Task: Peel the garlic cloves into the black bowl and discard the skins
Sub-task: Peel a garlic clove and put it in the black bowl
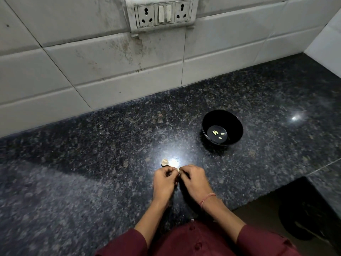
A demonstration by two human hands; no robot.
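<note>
garlic clove [178,169] is pinched btw left hand [164,180] & right hand [194,179], low over counter [92,163]. looks light, firm, skin thin & papery, prob brittle; best to pick at the tip. black bowl [238,126] sits well apart w/ 3 peeled cloves [218,134]; skins [164,162] lie just beyond hands.

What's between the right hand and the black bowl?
Nothing: in the head view, bare counter runs from the right hand, pinching a garlic clove, to the black bowl.

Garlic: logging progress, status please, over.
Left hand, right hand both pinching one clove. Three peeled cloves in black bowl. Skins on counter, nothing blocking bowl.
</note>
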